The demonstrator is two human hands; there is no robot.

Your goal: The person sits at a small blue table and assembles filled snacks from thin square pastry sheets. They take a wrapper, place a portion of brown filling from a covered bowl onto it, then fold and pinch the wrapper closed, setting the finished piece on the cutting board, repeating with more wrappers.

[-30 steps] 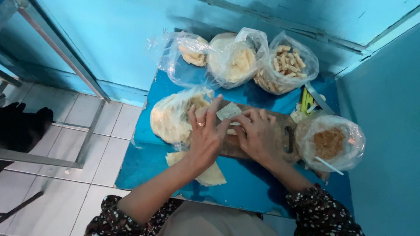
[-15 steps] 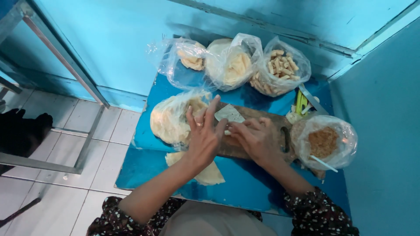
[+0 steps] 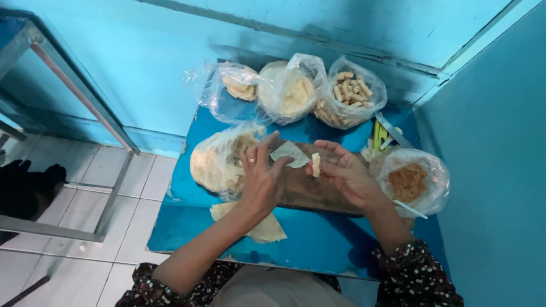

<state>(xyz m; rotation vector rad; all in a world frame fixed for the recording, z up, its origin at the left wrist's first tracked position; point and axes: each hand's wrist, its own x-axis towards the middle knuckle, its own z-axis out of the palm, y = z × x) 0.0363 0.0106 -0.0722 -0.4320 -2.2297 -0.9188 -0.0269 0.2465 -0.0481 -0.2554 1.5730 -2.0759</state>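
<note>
- The left hand [image 3: 263, 181], a ring on one finger, hovers over the left end of a wooden cutting board [image 3: 310, 190]; its fingers [image 3: 267, 149] are spread open, the tips touching the edge of a thin pale wrapper sheet [image 3: 290, 153] without clamping it.
- The wrapper sheet sits over the far edge of the board, between the two hands, and looks slightly lifted at one corner.
- The right hand [image 3: 347, 173] is above the board's right half, palm turned up; its thumb and fingers pinch a small pale rolled piece [image 3: 315, 165], held upright just beside the sheet.
- The board lies across the middle of a blue desk [image 3: 318, 247], well inside its edges.
- A clear plastic bag of flat round wrappers [image 3: 219, 162] rests just left of the board, touching the left hand's side.
- More flat pale sheets [image 3: 264, 227] lie bare on the desk at the near side of the board, partly under the left forearm.
- To the right of the board, a clear bag holds brown filling [image 3: 408, 182], with a white spoon handle [image 3: 410, 209] sticking out toward the near side.
- Along the far edge stand three more bags: one with a few pale pieces [image 3: 239, 88], one with folded pale dough [image 3: 296, 94], one full of finished rolls [image 3: 350, 96].
- Green stalks [image 3: 378, 136] lie near the far right corner, between the rolls and the filling.
</note>
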